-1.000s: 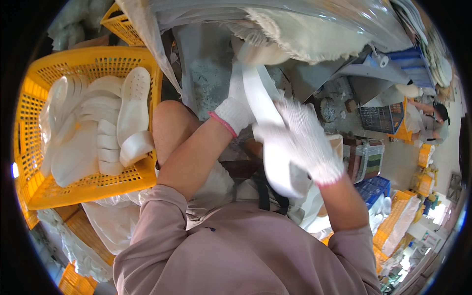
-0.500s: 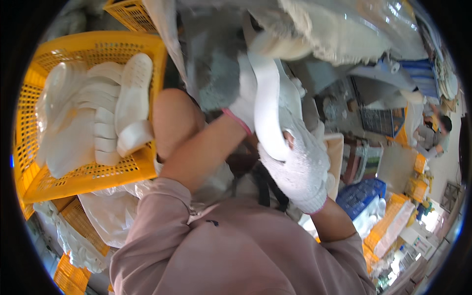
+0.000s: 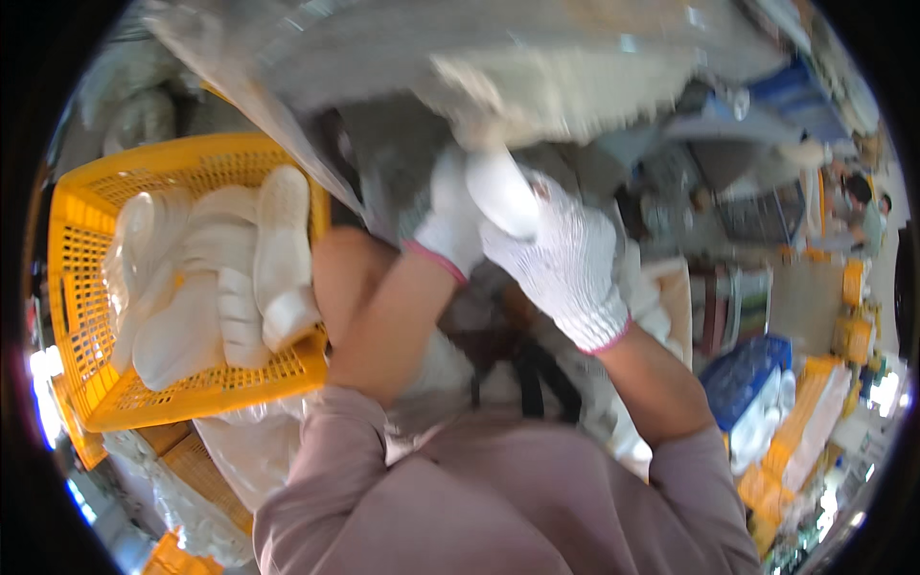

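Note:
A white shoe sole (image 3: 502, 195) is held in front of me, foreshortened so that its smooth rounded end faces me. My right hand (image 3: 567, 261), in a white knitted glove, is closed round its near right side. On its left is my left hand (image 3: 448, 209), gloved the same way and closed against the sole; its fingers are blurred and partly hidden. Just beyond the sole's far end hangs a cream, ragged-edged cover (image 3: 565, 96), and the contact there is too smeared to make out.
At my left stands a yellow perforated crate (image 3: 192, 412) holding several white soles (image 3: 182, 331). A large clear plastic sheet (image 3: 316, 48) spans the top. On the right are a blue crate (image 3: 747, 379), more yellow crates (image 3: 853, 335) and a person (image 3: 867, 216) in the distance.
Both hands have drawn the sole toward the cream cover and tilted it, so less of its length shows. My right hand has moved up and away from me. The view has shifted.

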Demonstrator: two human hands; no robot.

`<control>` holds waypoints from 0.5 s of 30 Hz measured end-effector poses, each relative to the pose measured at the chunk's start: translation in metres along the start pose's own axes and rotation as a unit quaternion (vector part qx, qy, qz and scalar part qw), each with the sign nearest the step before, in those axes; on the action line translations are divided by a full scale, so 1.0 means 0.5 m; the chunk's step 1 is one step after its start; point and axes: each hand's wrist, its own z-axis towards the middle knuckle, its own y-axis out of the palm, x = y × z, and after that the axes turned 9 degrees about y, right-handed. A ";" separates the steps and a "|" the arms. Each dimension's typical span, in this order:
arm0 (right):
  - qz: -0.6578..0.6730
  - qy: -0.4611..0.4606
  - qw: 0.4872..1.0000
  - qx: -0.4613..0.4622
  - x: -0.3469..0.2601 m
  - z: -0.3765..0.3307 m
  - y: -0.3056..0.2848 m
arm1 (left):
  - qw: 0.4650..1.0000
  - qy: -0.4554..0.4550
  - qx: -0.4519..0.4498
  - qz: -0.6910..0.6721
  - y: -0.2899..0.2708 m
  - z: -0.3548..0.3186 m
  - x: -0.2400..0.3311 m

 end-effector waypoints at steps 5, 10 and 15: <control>-0.007 0.062 0.998 0.013 0.024 0.036 0.051 | 0.995 0.053 0.021 -0.081 0.040 -0.037 0.051; 0.146 0.067 0.987 -0.028 0.013 0.058 0.080 | 0.959 0.068 0.142 -0.234 0.078 -0.051 0.017; 0.103 -0.040 0.994 -0.003 0.047 0.010 0.060 | 0.947 0.026 -0.041 -0.318 0.070 -0.083 0.030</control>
